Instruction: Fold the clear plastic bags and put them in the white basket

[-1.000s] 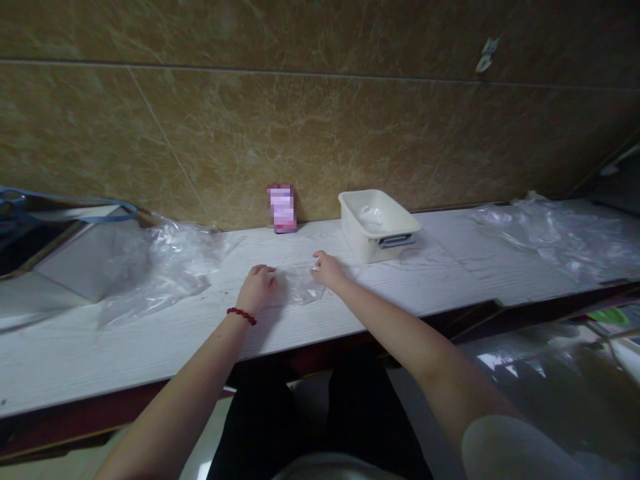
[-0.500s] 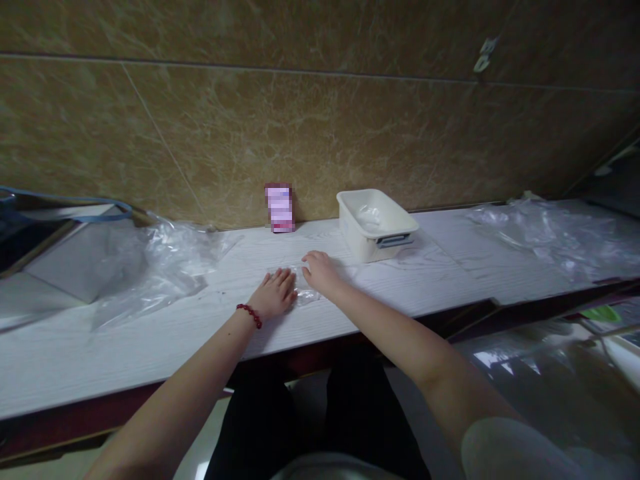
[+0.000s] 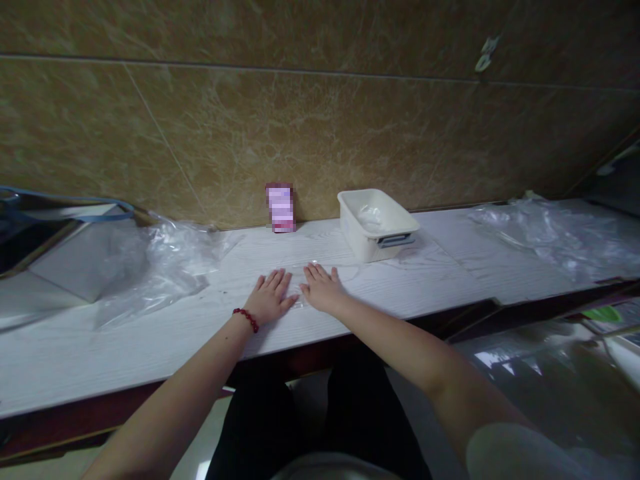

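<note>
My left hand (image 3: 270, 297), with a red bead bracelet (image 3: 247, 320) at the wrist, lies flat with fingers spread on a small clear plastic bag (image 3: 296, 280). Beside it, my right hand (image 3: 321, 287) rests flat on the bag's right part, fingers stretched out. Much of the bag is hidden under both palms; it lies flat on the white wood-grain tabletop (image 3: 230, 340). To the right of my right hand stands a cream plastic bin (image 3: 357, 233) with a grey handle and clear plastic inside.
A blurred-out pink upright item (image 3: 281, 208) leans on the marbled wall (image 3: 225, 133). Crumpled clear plastic (image 3: 175, 260) lies at left beside a white box-like object (image 3: 70, 267). More clear plastic (image 3: 565, 233) spreads at the right. The table's front edge is near my legs.
My right hand has come down flat onto the plastic bag, its fingers now stretched out. My left hand has shifted slightly left, with its thumb spread outward.
</note>
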`<control>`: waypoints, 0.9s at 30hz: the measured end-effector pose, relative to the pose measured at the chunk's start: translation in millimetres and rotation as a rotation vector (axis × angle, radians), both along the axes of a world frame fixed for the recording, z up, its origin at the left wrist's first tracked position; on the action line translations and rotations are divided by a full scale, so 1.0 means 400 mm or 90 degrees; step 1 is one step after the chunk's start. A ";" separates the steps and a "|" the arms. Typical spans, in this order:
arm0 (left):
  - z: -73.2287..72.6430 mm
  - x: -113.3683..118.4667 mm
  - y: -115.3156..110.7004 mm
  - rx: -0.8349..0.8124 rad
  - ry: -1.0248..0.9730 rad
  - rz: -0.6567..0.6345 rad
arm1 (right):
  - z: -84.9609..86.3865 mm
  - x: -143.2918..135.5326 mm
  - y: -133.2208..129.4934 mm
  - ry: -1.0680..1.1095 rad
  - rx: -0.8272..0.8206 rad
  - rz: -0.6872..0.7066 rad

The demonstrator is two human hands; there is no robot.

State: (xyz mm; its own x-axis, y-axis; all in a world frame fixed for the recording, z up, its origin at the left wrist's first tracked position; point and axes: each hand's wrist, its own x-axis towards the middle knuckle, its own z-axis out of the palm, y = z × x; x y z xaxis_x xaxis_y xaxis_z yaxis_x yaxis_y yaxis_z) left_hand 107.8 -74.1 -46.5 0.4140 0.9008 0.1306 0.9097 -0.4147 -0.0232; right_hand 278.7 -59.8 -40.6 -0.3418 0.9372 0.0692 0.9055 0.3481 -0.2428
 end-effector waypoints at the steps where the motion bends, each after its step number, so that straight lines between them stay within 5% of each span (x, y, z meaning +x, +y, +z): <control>1: 0.002 -0.006 -0.003 -0.004 0.002 0.011 | 0.003 0.010 0.002 -0.006 -0.010 -0.007; 12: 0.017 -0.054 -0.002 -0.002 0.001 0.169 | 0.014 0.091 0.022 0.023 -0.008 -0.079; 19: 0.065 0.060 -0.062 0.006 -0.076 -0.066 | 0.050 0.143 -0.039 0.131 0.137 0.110; 27: 0.049 0.119 -0.086 0.044 -0.130 -0.101 | 0.061 0.139 -0.110 0.130 0.147 0.157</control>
State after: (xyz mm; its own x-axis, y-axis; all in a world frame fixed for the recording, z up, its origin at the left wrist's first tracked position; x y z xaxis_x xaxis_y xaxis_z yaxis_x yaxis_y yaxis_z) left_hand 155.2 -108.3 -27.0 0.5075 0.8129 0.2858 0.8223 -0.5560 0.1211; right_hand 334.3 -103.8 -16.2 -0.5118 0.7808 0.3583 0.7292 0.6153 -0.2995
